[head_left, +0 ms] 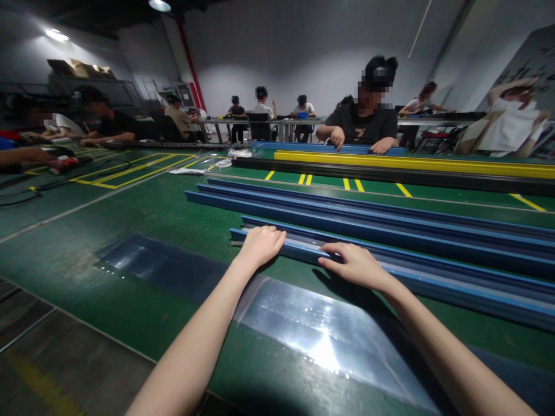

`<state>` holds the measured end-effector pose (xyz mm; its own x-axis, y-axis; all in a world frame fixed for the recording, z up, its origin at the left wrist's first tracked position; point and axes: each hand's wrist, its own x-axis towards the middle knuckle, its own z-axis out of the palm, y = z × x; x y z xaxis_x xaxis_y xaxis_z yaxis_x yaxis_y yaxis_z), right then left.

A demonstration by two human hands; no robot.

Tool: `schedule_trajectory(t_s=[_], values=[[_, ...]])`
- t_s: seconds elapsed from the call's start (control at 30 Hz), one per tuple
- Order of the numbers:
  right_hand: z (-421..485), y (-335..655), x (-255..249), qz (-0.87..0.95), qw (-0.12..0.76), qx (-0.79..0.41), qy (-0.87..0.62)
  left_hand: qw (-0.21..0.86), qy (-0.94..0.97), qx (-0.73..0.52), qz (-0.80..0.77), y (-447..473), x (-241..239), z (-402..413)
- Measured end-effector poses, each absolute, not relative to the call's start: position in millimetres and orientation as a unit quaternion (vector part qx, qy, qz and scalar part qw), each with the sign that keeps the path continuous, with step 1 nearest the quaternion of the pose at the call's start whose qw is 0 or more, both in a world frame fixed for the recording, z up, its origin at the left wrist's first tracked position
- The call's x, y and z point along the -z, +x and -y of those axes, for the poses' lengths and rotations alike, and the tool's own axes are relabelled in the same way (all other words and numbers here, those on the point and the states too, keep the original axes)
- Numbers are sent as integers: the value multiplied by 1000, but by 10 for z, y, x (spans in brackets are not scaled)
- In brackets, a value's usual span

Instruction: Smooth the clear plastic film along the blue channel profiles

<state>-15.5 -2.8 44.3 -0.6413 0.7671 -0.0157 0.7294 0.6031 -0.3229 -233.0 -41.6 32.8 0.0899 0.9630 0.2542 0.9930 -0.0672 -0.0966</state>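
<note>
A long blue channel profile (451, 282) lies across the green table in front of me, its left end near the middle of the view. My left hand (262, 244) rests over this profile close to that end, with its fingers curled inward over the channel. Farther right, my right hand (353, 263) has its fingers and thumb around the near rim of the same profile. A pale strip runs along inside the channel. Just behind lies another blue channel profile (329, 216), parallel to it. Clear plastic sheet (312, 320) is on the table beneath my forearms.
Beyond the blue profiles lie a black profile (329, 172) and a yellow profile (390, 163). A co-worker (364, 124) across the table handles another blue profile. At the left, another person's arm reaches toward a red tool (64, 164). Yellow tape (403, 190) marks the table (143, 211).
</note>
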Motion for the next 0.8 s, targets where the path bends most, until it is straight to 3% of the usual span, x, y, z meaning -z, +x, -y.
schedule_trajectory(t_s=[0.33,0.57,0.8], values=[[35,-108,-459,923,37,-106,-368,125,-756,88,637,-2227,-263,401],[-12,156,-611,910,-31,-112,-398,87,-768,128,621,-1939,-264,391],[-42,661,-622,896,-28,-107,-431,72,-826,130,543,-1401,-307,356]])
